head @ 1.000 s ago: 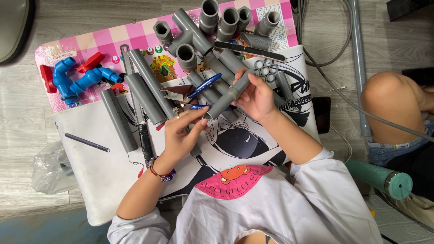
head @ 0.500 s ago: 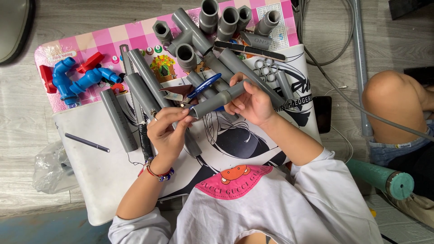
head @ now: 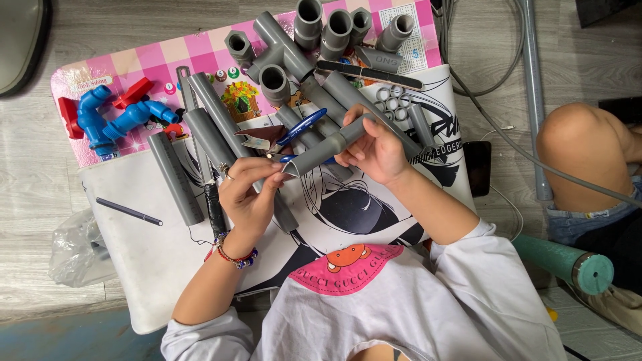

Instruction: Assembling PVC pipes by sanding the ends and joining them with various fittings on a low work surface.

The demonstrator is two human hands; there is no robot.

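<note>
While the right hand [head: 378, 150] is gripping a short grey pipe piece [head: 328, 146] around its upper half, the left hand [head: 249, 190] is pinching at the piece's lower, slanted end with thumb and fingertips, so both hands are closed on the same piece, which is hanging just above the tabletop [head: 144, 247], over the blue-handled pliers [head: 301, 127].

The hold looks lopsided to me: the left fingertips are only nipping the cut end, so a twist from the right hand is likely to pull it free, and the piece would be dropping onto the pliers or rolling among the loose long grey pipes [head: 214, 127] just beside it. The cut edge looks sharp, and pressing fingertips against it is risking a scrape.

Room for moving is tight. Grey fittings [head: 314, 27] are crowding the far side, the blue valve assembly [head: 110, 120] is sitting well off to the left, and a thin dark pen [head: 128, 211] is lying alone on the white part of the tabletop, where the most open room is. The near edge is running close under the person's forearms, and another person's knee [head: 578, 150] is sitting past the right edge, so a wide swing that way is risking a bump.
</note>
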